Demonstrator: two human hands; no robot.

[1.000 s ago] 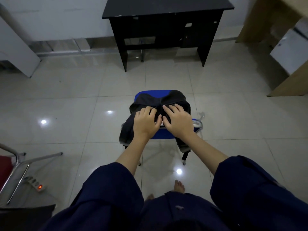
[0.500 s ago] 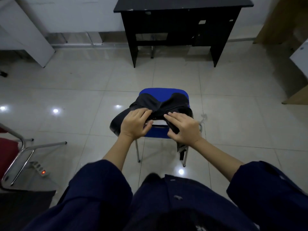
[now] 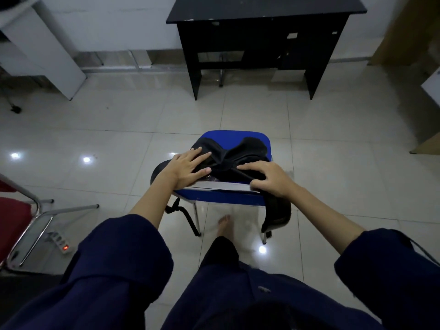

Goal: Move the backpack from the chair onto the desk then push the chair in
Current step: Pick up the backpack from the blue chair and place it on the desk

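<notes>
While the backpack point(image 3: 232, 160) lies slumped across the chair point(image 3: 240, 198), the left hand point(image 3: 189, 168) rests flat and spread on it, the right hand point(image 3: 270, 178) curls on its near edge; the desk point(image 3: 264, 10) stands straight ahead, well apart.

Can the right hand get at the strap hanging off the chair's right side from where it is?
Probably yes: the right hand already rests on the backpack just above that strap, with nothing between.

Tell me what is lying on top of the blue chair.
A black backpack lies on the blue chair, straps hanging over its sides. The left hand rests flat on it; the right hand curls on it. Most of the seat is covered.
</notes>
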